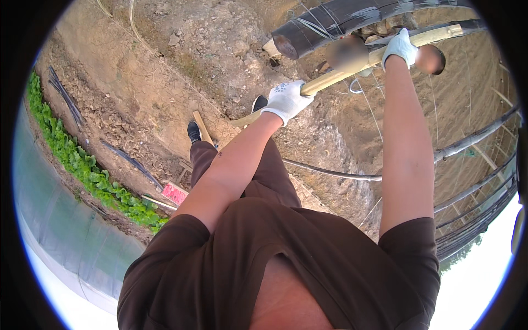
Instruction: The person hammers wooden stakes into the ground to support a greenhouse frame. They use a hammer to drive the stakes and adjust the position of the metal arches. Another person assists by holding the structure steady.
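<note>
A long pale wooden pole (341, 76) runs slantwise from beside my legs up to the far right. My left hand (289, 100), in a white work glove, is closed around its lower part, with a stub of the pole showing past the wrist. Farther up, my right hand (401, 50), also gloved, reaches out on a straight arm and closes over the pole near its upper end. The fingers' undersides are hidden. Just behind the pole lies a thick dark roll (341, 25), tied with thin cords.
Two other people's heads show blurred beside the pole near my right hand. Curved greenhouse ribs (473, 140) and thin wires span the right side. Short planks (202, 127) lie by my feet on rough dirt. Leafy plants (82, 165), a red sign (174, 193) and plastic sheeting (60, 209) are left.
</note>
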Demonstrator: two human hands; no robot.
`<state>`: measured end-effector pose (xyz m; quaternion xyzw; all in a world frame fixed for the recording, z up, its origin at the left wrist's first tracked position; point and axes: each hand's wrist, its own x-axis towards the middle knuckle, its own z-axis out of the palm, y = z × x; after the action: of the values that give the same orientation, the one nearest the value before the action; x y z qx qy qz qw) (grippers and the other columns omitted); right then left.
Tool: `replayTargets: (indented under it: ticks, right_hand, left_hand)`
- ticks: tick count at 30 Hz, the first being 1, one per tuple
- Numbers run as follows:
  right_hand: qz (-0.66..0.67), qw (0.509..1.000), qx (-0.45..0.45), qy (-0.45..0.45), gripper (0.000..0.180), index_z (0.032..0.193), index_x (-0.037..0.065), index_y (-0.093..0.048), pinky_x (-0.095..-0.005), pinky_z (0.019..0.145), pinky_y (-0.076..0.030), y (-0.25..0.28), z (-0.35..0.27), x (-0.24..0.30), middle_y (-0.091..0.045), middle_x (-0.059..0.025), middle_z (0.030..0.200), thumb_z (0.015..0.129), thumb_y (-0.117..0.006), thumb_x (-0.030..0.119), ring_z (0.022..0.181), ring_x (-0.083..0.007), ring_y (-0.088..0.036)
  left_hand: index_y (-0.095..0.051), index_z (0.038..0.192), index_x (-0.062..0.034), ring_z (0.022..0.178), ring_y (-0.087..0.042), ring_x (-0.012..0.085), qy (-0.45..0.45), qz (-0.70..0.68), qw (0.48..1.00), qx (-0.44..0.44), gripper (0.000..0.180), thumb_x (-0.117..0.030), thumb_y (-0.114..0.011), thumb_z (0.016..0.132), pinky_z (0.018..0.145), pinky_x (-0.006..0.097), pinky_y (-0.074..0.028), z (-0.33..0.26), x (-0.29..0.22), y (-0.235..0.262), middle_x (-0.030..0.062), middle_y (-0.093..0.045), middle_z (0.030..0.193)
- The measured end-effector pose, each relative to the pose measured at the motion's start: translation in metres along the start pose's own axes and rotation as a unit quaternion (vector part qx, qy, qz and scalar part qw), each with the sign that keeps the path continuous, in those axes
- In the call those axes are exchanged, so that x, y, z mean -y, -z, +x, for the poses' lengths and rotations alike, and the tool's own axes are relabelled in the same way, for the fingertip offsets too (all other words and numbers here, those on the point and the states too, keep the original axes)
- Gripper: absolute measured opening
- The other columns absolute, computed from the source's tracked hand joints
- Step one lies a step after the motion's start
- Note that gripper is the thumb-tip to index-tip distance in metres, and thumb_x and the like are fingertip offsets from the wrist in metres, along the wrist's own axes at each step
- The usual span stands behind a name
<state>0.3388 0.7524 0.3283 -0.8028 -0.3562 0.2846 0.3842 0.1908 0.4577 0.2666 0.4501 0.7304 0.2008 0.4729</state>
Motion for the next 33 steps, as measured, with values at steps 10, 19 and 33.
replayTargets:
  ticks: [10, 19, 33]
  right_hand:
    - [-0.103, 0.995, -0.001, 0.004, 0.092, 0.136, -0.012, -0.048, -0.0450, 0.097, -0.057, -0.010, 0.075, -0.029, -0.070, -0.0266, 0.125, 0.074, -0.086, 0.045, 0.113, -0.0355, -0.071]
    - [-0.044, 0.999, -0.004, 0.015, 0.086, 0.149, 0.000, -0.039, -0.0455, 0.102, -0.058, 0.004, -0.004, 0.007, -0.063, -0.0203, 0.140, 0.083, -0.087, 0.029, 0.121, -0.0328, -0.068]
    - [-0.024, 0.999, 0.029, 0.007, 0.090, 0.146, -0.004, -0.039, -0.0431, 0.102, -0.057, 0.003, 0.024, -0.007, -0.062, -0.0213, 0.138, 0.079, -0.087, 0.031, 0.120, -0.0334, -0.068]
  left_hand:
    - [-0.077, 0.111, -0.0180, 0.096, -0.074, 0.0354, -0.009, 0.008, 1.000, 0.015, 0.034, -0.044, -0.067, 0.092, 0.088, 0.047, -0.057, 0.022, -0.002, 0.002, 0.0129, -0.078, 0.099]
    - [-0.069, 0.124, -0.0169, 0.095, -0.074, 0.0350, 0.005, 0.043, 0.999, 0.012, 0.040, -0.038, -0.070, 0.090, 0.088, 0.047, -0.057, 0.015, 0.003, -0.001, 0.0154, -0.077, 0.096]
    - [-0.055, 0.125, -0.0017, 0.097, -0.071, 0.0448, -0.088, 0.012, 0.996, 0.011, 0.041, -0.013, -0.068, 0.087, 0.085, 0.053, -0.054, 0.059, -0.042, -0.003, 0.0271, -0.072, 0.098]
